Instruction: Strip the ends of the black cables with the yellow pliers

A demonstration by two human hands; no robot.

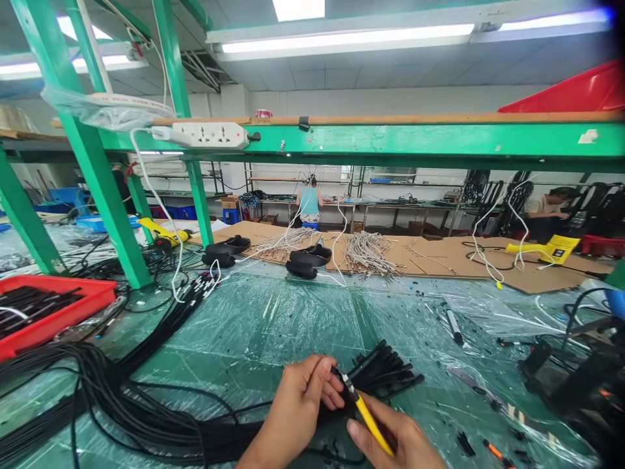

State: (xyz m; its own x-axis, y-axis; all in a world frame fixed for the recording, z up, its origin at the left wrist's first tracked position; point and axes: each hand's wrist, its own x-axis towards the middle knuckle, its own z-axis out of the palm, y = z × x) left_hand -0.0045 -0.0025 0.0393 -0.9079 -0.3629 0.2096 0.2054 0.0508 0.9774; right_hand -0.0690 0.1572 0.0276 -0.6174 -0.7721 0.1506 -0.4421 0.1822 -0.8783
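My right hand, low in the view, is closed round a cutting tool with yellow handles. Its metal jaws point up and left, at a small black piece pinched between the thumb and fingers of my left hand. Just behind my hands lies a bundle of black cable ends, fanned out to the right. A thick bundle of long black cables runs from the left across the green table and passes behind my left wrist.
A red tray of black parts sits at the left. Green posts rise behind it. White cables lie on cardboard at the back. A marker and a black device are at the right. Other people sit far behind.
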